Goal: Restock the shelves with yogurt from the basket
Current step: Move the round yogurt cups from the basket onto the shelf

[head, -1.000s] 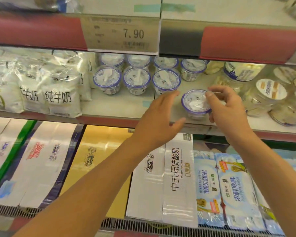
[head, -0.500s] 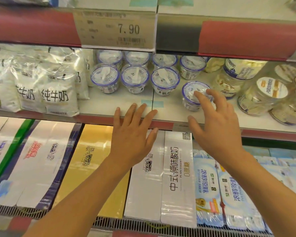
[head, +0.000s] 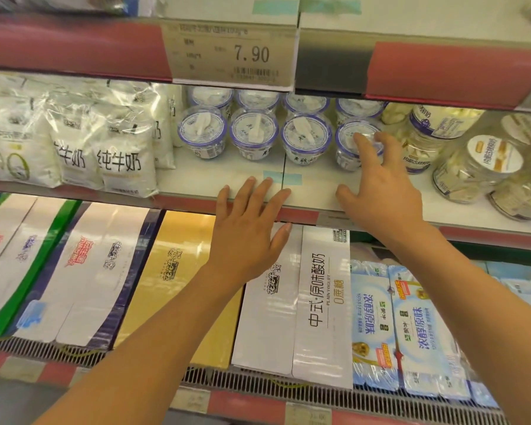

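The right hand [head: 380, 194] reaches forward onto the shelf [head: 227, 176], fingers fairly straight and the thumb spread wide to the left. Its fingertips [head: 360, 144] lie on the lid and near rim of one yogurt cup [head: 345, 134]. The thumb is off the cup, so this looks like a touch or a push, not a grip. The left hand [head: 249, 231] is flat and spread and holds nothing. Its fingertips reach the shelf's front edge, though whether they press on it is unclear.

The cup stands upright, its axis vertical, directly ahead of the right palm and a little to the left. It is the right-hand end of a front row of cups [head: 253, 134] and sits about level with them. A back row [head: 210, 96] stands just behind. The right hand is on the cup, and the left is well apart, down and to the left. Any last squaring of the cup therefore looks like the right hand's job.

Milk bags [head: 117, 161] fill the shelf to the left, jars [head: 478, 167] crowd just beside the cup on the right, and boxes [head: 319, 302] lie below. The basket is out of view.
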Available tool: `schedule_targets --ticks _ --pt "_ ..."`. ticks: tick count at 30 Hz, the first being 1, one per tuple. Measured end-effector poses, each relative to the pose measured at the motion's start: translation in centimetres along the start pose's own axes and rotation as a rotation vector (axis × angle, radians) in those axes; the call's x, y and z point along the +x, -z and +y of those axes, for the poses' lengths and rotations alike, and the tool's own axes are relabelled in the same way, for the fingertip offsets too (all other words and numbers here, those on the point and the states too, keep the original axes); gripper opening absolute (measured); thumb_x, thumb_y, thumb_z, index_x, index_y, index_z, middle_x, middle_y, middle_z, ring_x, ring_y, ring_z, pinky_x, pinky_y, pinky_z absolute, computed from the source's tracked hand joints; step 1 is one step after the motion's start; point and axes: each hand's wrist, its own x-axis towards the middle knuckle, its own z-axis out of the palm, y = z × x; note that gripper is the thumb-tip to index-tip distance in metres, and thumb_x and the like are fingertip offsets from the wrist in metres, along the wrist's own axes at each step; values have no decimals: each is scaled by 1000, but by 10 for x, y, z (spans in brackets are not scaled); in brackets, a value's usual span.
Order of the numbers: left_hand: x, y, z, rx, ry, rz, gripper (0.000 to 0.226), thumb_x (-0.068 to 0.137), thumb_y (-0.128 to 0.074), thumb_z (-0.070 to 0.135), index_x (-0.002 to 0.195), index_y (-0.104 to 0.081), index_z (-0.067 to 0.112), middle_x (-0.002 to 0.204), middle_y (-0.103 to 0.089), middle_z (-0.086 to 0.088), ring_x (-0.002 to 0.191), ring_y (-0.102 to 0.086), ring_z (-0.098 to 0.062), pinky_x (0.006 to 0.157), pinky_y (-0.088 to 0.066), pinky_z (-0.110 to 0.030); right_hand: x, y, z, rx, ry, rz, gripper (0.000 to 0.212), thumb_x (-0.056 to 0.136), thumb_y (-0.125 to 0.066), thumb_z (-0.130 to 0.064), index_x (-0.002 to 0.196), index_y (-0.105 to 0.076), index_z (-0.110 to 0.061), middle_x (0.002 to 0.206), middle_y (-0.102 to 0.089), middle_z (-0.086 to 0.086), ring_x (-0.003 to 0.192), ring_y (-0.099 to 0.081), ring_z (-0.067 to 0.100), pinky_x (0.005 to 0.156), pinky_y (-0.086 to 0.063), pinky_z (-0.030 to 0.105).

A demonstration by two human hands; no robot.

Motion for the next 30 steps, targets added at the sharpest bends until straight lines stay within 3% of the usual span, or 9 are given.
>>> schedule_targets --ticks 6,9,14,18,21,23,25,27,30 --pt "-4 21 -4 -87 -38 -143 59 99 -35 51 155 -34 30 164 -32 -3 154 -22 -29 122 -14 -61 -44 26 -13 26 -87 -29 82 85 -65 -35 153 -18 -33 162 -10 -2 99 -63 36 65 -42 37" --pt "-21 44 -4 -185 -71 -232 60 98 -38 47 154 -36 26 163 -33 -3 153 -24 -28 122 -19 -58 -92 40 -19 64 -131 -91 71 88 -63 -39 148 -27 -31 159 -16 -3 94 -65 31 70 -51 41" --pt "-80 90 -5 -335 -162 -335 53 100 -51 38 151 -40 27 161 -35 -2 147 -34 -27 116 -37 -49 -200 73 -26 167 -172 -225 65 85 -64 -45 143 -37 -33 149 -29 -6 103 -63 22 70 -56 39" --pt "-145 131 -3 -493 -221 -451 53 99 -44 45 148 -44 27 161 -35 0 145 -37 -25 115 -37 -49 -303 98 -34 322 -238 -280 62 84 -64 -46 140 -42 -31 145 -36 -6 116 -57 16 88 -53 37" --pt "-192 157 0 -589 -257 -558 52 100 -43 52 149 -41 33 162 -32 5 146 -34 -21 118 -35 -47 -382 113 -38 411 -330 -298 67 83 -59 -58 144 -40 -35 153 -33 -10 143 -29 6 107 -34 18" --pt "-221 173 7 -660 -263 -618 57 99 -49 55 151 -38 35 161 -33 7 142 -41 -17 117 -36 -44 -430 126 -44 481 -428 -258 70 78 -55 -67 141 -41 -41 157 -32 -10 145 -18 -1 115 -23 21" --pt "-244 184 17 -677 -332 -615 62 96 -47 64 149 -42 33 157 -39 7 141 -42 -13 117 -36 -42 -474 134 -48 526 -488 -165 72 76 -57 -67 139 -46 -34 152 -39 -5 143 -30 8 118 -26 27" --pt "-261 185 29 -660 -443 -582 51 99 -50 58 144 -51 36 153 -41 17 143 -37 -6 121 -30 -35 -513 142 -53 538 -576 -95 73 75 -59 -65 138 -48 -30 146 -42 -8 138 -39 10 118 -31 32" --pt "-280 188 56 -679 -467 -609 53 100 -46 58 141 -57 27 151 -44 14 144 -38 -10 122 -27 -29 -565 159 -65 565 -688 -21 66 74 -60 -62 134 -42 -40 144 -34 -20 139 -23 -7 112 -11 5"
